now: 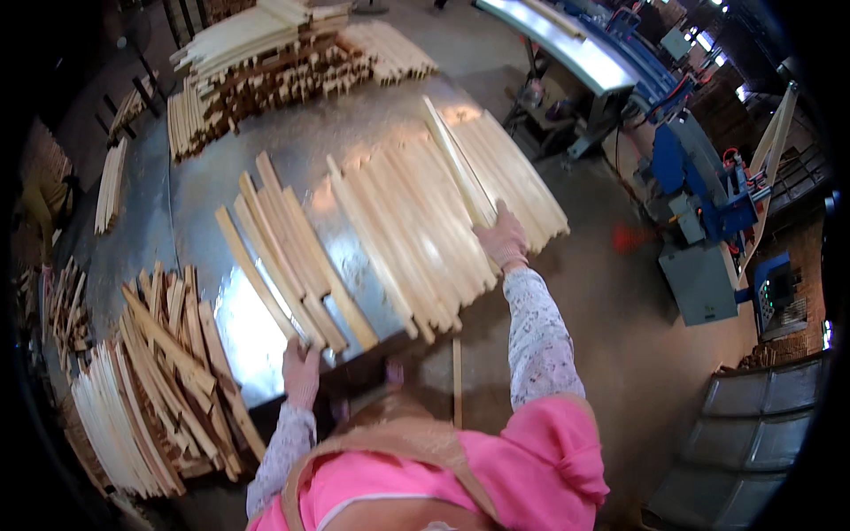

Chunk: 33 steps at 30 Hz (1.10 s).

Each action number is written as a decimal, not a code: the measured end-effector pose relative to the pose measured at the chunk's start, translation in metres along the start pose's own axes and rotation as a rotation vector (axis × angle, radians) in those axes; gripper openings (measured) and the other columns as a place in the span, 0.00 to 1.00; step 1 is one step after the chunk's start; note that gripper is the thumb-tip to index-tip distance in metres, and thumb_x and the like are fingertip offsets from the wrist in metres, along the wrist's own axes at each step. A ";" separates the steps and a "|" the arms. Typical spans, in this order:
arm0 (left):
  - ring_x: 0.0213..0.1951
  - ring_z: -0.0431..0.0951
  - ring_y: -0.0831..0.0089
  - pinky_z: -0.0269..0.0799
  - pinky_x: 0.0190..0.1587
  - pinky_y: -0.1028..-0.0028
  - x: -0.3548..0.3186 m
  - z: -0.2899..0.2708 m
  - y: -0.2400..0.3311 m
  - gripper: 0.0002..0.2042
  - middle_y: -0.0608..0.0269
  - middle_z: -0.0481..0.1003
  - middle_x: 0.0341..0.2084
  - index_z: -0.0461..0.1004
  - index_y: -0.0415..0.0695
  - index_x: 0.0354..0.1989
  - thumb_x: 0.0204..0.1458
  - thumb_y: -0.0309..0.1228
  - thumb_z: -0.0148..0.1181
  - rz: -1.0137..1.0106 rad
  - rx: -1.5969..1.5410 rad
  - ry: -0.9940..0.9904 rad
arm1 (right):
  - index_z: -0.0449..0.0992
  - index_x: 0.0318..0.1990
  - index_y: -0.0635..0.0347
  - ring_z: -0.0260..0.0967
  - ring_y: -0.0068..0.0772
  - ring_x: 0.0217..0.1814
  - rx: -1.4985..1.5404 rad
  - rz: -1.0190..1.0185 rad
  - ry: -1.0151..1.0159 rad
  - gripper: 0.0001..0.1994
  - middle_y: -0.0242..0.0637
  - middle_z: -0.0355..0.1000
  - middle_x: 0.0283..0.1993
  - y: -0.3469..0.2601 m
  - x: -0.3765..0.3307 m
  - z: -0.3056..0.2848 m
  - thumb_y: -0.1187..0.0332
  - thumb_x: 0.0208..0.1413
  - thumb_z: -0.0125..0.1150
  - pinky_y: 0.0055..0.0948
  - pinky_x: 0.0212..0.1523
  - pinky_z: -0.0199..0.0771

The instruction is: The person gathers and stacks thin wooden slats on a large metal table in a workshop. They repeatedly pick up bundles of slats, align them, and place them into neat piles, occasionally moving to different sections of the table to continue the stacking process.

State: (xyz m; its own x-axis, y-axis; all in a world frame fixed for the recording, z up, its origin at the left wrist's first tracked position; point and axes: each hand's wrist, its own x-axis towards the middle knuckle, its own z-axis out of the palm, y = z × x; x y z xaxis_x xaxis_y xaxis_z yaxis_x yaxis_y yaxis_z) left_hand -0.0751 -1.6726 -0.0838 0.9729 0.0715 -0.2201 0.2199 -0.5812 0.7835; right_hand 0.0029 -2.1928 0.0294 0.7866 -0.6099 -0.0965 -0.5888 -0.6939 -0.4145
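Note:
My right hand [503,237], in a pinkish glove, is closed on the near end of a pale wooden strip [456,159]. This strip lies slantwise on top of a wide row of similar strips [407,230] set side by side on a shiny metal table [199,190]. My left hand [301,372], gloved too, is at the table's near edge. Its fingers close on the near end of a slightly bowed strip [252,265], though the grip is partly hidden. Several darker strips [297,257] lie loosely spaced between the two hands.
Stacked strips [266,53] stand at the table's far side. A jumbled wood pile [177,372] and a neater pale stack [111,420] are at the left. Blue machinery [699,195] and a lit-topped conveyor-like bench [567,40] stand to the right. Another person's arm [40,212] shows at far left.

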 end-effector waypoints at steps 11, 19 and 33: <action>0.64 0.69 0.39 0.63 0.71 0.54 0.019 0.017 -0.028 0.32 0.35 0.70 0.61 0.69 0.30 0.65 0.54 0.37 0.68 -0.047 0.249 0.350 | 0.59 0.78 0.58 0.67 0.53 0.74 -0.345 0.193 0.034 0.45 0.53 0.70 0.70 0.108 0.125 0.009 0.50 0.56 0.70 0.49 0.71 0.68; 0.74 0.58 0.39 0.55 0.75 0.52 0.109 0.027 0.060 0.50 0.31 0.60 0.72 0.57 0.31 0.75 0.52 0.55 0.69 -0.314 0.364 0.280 | 0.57 0.78 0.62 0.58 0.49 0.80 -0.186 -0.191 0.165 0.37 0.53 0.60 0.78 0.055 0.098 0.041 0.58 0.65 0.63 0.41 0.78 0.62; 0.75 0.56 0.40 0.52 0.77 0.54 0.163 0.019 0.040 0.52 0.35 0.58 0.73 0.53 0.40 0.79 0.48 0.51 0.71 -0.201 0.141 0.222 | 0.59 0.75 0.67 0.68 0.60 0.71 0.184 -0.273 -0.491 0.39 0.63 0.67 0.71 -0.260 -0.107 0.245 0.60 0.59 0.65 0.43 0.70 0.69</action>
State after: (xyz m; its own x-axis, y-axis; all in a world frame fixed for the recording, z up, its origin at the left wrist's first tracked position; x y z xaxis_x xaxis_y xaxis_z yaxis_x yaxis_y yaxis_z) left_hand 0.0909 -1.6994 -0.0996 0.9064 0.3621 -0.2175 0.4119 -0.6433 0.6454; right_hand 0.1171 -1.8535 -0.0738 0.9248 -0.1400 -0.3538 -0.3460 -0.6963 -0.6288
